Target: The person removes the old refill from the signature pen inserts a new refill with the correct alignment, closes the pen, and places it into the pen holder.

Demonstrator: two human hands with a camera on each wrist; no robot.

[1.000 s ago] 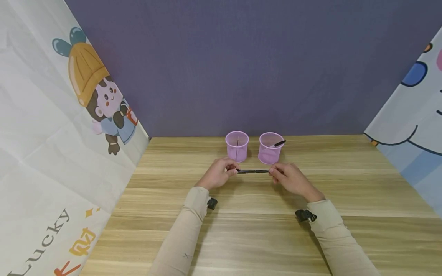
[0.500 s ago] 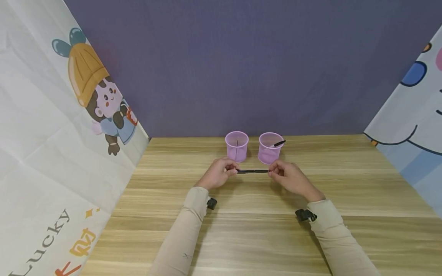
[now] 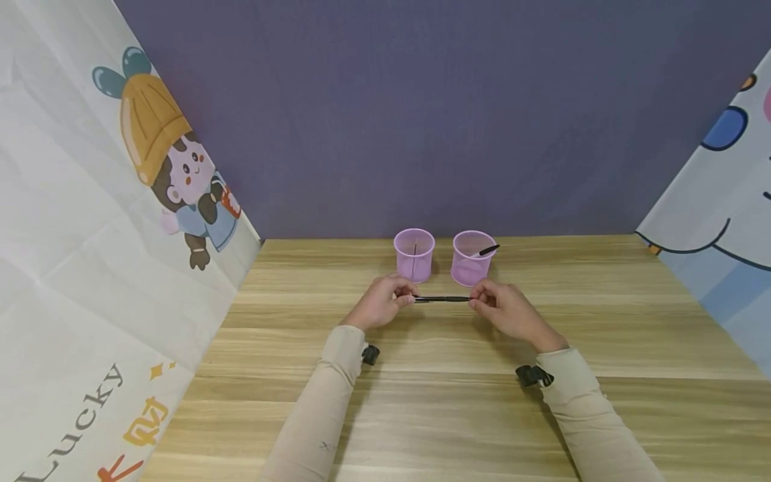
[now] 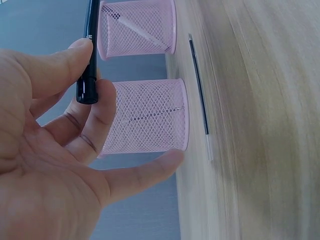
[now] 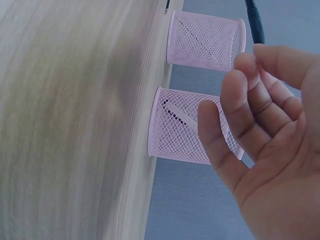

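A black pen (image 3: 442, 299) is held level between both hands in the head view, in front of two pink mesh cups. My left hand (image 3: 379, 301) pinches its left end between thumb and fingers; the pen's blunt black end (image 4: 87, 90) shows in the left wrist view. My right hand (image 3: 508, 309) pinches the opposite end, and its fingertips cover that tip. Below the pen, on the tabletop, lies a thin pen refill (image 4: 199, 87), dark with a clear end. The left cup (image 3: 413, 264) contains a thin dark stick; the right cup (image 3: 468, 271) contains a white pen with a black end (image 3: 489, 250).
The wood-grain table (image 3: 458, 422) ends at a dark blue-grey backdrop (image 3: 446, 120) just behind the cups. Printed white sheets flank it on the left (image 3: 72, 221) and right (image 3: 747, 268). A small black device (image 3: 533, 376) sits at the right wrist.
My right fingers have shifted slightly at the pen's right end. The left hand, the cups and their contents look the same.
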